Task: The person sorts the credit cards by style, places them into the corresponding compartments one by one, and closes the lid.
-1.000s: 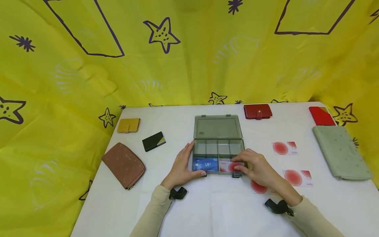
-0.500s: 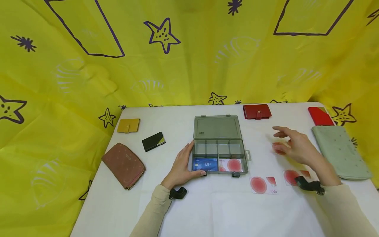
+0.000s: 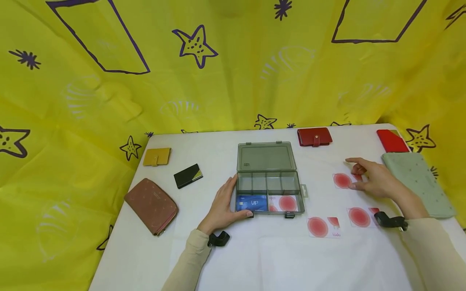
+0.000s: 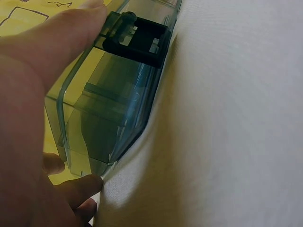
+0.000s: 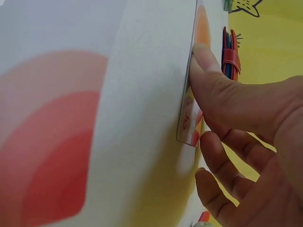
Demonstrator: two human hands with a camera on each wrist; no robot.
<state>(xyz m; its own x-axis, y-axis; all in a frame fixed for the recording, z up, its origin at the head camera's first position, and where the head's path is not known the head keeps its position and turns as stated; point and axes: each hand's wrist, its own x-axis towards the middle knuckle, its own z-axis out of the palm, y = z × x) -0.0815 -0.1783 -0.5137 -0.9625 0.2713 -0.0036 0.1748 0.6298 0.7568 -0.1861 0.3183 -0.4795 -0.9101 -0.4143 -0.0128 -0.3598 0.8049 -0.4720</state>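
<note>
My left hand (image 3: 222,206) holds the left front corner of a smoky grey-green plastic compartment box (image 3: 268,192), thumb over its front rim and fingers along its side. The box lid (image 3: 267,156) lies back, raised open. A blue VIP card (image 3: 252,203) and a white card with pink circles (image 3: 283,203) lie in its front compartments. At the right, my right hand (image 3: 376,178) is over another red-circle card (image 3: 342,180), index finger extended past its far side and thumb tip at its surface. That hand covers the card's right part.
Two more red-circle cards (image 3: 318,227) (image 3: 359,217) lie right of the box. Behind are a red snap wallet (image 3: 314,137), a red card case (image 3: 392,140) and a green pouch (image 3: 418,184). Leftward are a yellow wallet (image 3: 157,156), black card case (image 3: 188,176) and brown zip wallet (image 3: 151,207).
My right hand has left the pink-circle card in the box's front right compartment and moved right to the far card on the table. My left hand has stayed at the box.
</note>
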